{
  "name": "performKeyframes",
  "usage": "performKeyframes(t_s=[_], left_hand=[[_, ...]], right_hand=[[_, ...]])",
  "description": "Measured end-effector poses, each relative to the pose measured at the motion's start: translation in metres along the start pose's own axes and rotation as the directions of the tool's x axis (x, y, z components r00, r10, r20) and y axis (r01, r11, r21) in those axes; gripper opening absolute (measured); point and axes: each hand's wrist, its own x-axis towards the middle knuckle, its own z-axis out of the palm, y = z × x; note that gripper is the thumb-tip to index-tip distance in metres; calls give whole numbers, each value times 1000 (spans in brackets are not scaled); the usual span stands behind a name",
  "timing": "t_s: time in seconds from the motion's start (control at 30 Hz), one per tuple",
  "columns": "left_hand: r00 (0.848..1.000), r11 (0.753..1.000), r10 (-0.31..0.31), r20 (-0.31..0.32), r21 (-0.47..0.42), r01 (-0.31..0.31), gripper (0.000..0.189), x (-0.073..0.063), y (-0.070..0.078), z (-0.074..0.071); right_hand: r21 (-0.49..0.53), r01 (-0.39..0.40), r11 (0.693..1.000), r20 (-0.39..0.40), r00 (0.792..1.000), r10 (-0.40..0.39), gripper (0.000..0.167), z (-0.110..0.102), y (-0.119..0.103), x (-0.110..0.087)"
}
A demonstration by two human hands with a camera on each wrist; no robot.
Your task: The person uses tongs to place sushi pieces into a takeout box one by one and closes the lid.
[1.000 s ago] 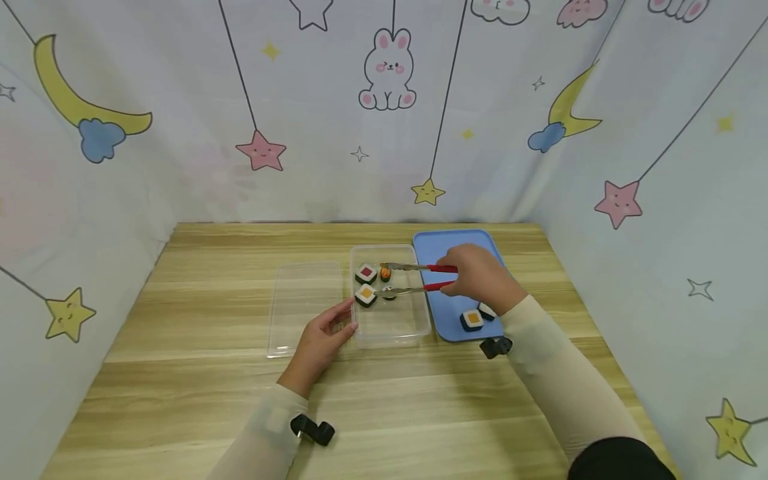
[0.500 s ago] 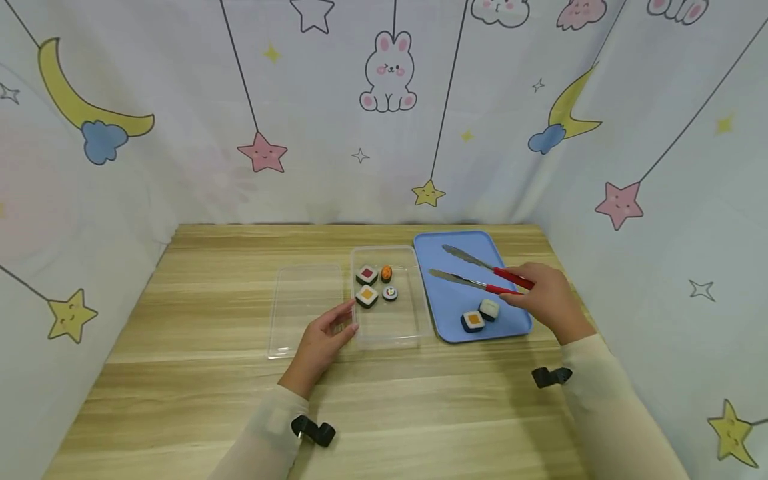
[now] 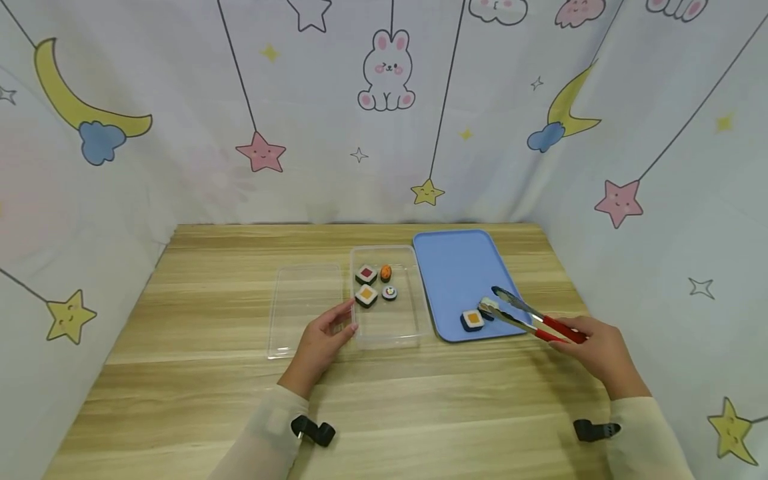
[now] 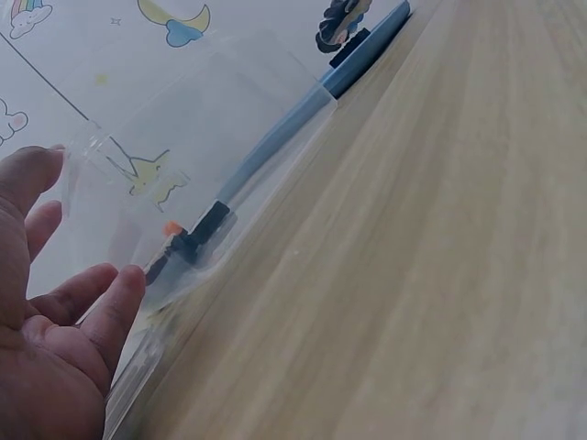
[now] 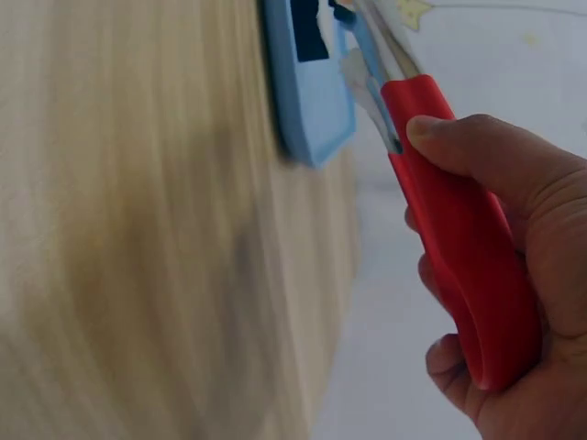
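My right hand (image 3: 606, 353) grips the red handles of metal tongs (image 3: 564, 328), and their spread tips are around a white-topped sushi piece (image 3: 489, 303) on the blue tray (image 3: 453, 267). Whether the tips touch it, I cannot tell. Beside it lies a square sushi roll with a yellow centre (image 3: 472, 320). With its fingertips, my left hand (image 3: 321, 343) touches the left wall of a clear plastic container (image 3: 384, 247). Inside are a red-centred roll (image 3: 366, 274), a yellow-centred roll (image 3: 367, 296), an orange-topped piece (image 3: 387, 273) and a small round roll (image 3: 390, 293).
A clear plastic lid (image 3: 306, 267) lies on the wooden table (image 3: 384, 413) left of the container, partly behind the left hand. The tray stands close against the container's right side. A white curtain (image 3: 324, 193) with printed figures surrounds the table's back and sides.
The right hand has drawn the tongs from over the container back to the right, then down to the white-topped piece on the tray. The left hand stays against the container.
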Motion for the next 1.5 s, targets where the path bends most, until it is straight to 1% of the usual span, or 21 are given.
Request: performKeyframes(t_s=[0.13, 0.33, 0.43, 0.57, 0.83, 1.0, 1.17, 1.27, 1.4, 1.5], left_hand=[[1000, 1000, -1, -1, -3, 1, 51, 0, 0, 0], [1000, 1000, -4, 3, -23, 4, 51, 0, -4, 0], [1000, 1000, 7, 3, -17, -7, 51, 0, -6, 0], [1000, 1000, 14, 5, -17, -14, 51, -1, -6, 0], [1000, 1000, -6, 14, -20, 6, 51, -2, -4, 0], [1000, 1000, -4, 19, -28, 5, 51, -1, -4, -1], [1000, 999, 1, 19, -40, 0, 51, 0, -5, -1], [1000, 999, 16, 17, -35, -16, 51, 1, -7, -1], [999, 999, 36, 13, -23, -35, 51, 2, -7, -1], [999, 999, 34, 6, -20, -33, 51, 1, -6, -1]], right_hand=[[3, -30, 1000, 20, 999, 30, 62, 2, 6, -7], [-8, -36, 999, 22, 999, 36, 58, 5, 9, -9], [-3, -36, 999, 13, 999, 36, 56, 7, 9, -10], [-1, -31, 1000, -1, 1000, 31, 53, 9, 9, -11], [-25, -6, 1000, -26, 1000, 5, 53, 9, 8, -10], [-14, 2, 1000, -46, 999, -3, 51, 7, 7, -9], [3, -3, 1000, -52, 999, 3, 53, 5, 2, -7], [9, 5, 1000, -59, 998, -5, 54, 2, -3, -5], [9, 30, 999, -66, 997, -30, 54, -1, -11, 1], [22, 53, 998, -76, 996, -52, 53, -2, -19, 7]])
